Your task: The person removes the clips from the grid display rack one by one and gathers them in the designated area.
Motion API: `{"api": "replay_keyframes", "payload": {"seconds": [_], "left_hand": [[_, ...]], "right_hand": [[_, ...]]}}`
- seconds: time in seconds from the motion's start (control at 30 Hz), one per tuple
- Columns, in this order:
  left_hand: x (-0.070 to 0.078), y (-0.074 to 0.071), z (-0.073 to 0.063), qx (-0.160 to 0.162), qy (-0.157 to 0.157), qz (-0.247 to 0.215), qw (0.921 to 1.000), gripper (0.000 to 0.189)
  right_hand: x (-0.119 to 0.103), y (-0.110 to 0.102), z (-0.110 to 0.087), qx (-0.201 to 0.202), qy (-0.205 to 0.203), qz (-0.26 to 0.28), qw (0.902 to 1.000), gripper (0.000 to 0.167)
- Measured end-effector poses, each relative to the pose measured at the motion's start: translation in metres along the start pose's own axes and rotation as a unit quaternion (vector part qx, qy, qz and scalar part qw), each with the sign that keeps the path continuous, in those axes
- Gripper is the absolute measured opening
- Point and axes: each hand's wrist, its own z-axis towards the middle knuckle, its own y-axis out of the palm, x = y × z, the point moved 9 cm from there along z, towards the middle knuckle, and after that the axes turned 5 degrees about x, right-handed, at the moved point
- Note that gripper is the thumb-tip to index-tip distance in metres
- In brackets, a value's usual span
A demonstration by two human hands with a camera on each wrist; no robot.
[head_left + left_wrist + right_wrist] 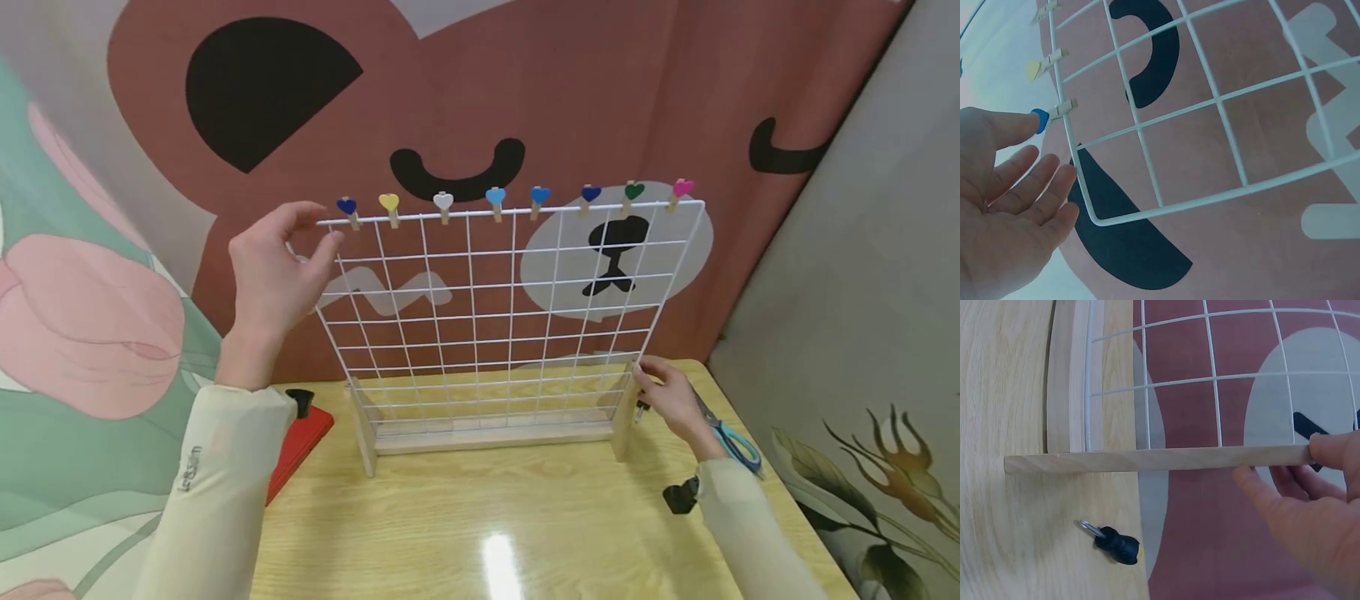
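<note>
A white wire grid panel (513, 252) stands upright in a wooden stand (495, 437). Along its top edge sit several small clothespins with coloured hearts, among them a yellow one (389, 202) and a pink one (682, 187). My left hand (273, 267) is at the grid's upper left corner, fingers loosely bent; in the left wrist view its thumb meets the dark blue heart clothespin (1040, 120). Low on the right, my right hand (671, 400) pinches the stand's wooden side post (1160, 459) near its end, thumb on one side and fingers on the other.
A short black screwdriver (1121, 547) lies on the wooden table (420, 525) beyond the right post. Blue-handled scissors (738, 450) are by the right wrist. A red flat object (307, 437) lies left, partly behind the left sleeve. A patterned curtain (585, 75) hangs behind.
</note>
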Motion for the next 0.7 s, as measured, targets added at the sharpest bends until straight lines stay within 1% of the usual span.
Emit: {"api": "replay_keyframes", "payload": {"seconds": [0.1,0.2,0.33,0.43,0.5,0.57,0.7], "left_hand": [[0.002,-0.003,0.009,0.009,-0.003,-0.004,1.0,0.027],[0.004,-0.003,0.017,-0.003,-0.011,-0.015,0.9998,0.029],[0.005,0.006,0.025,-0.052,-0.034,-0.024,0.9978,0.037],[0.006,0.016,0.027,-0.094,-0.04,-0.017,0.9946,0.043],[0.006,0.022,0.028,-0.116,-0.04,-0.012,0.9923,0.045],[0.007,0.026,0.028,-0.133,-0.038,-0.006,0.9903,0.043],[0.008,0.031,0.03,-0.148,-0.026,0.005,0.9886,0.034]], "right_hand": [[0.0,0.0,0.003,-0.011,0.007,0.007,0.9999,0.051],[0.001,0.0,0.005,-0.017,0.013,0.012,0.9997,0.051],[0.002,0.0,0.004,-0.015,0.016,0.018,0.9996,0.05],[0.002,0.0,0.003,-0.01,0.017,0.019,0.9996,0.05],[0.001,0.0,0.002,-0.007,0.015,0.017,0.9997,0.05],[0.0,0.0,0.002,-0.004,0.014,0.019,0.9997,0.049],[-0.002,0.0,0.002,-0.004,0.008,0.021,0.9997,0.049]]}}
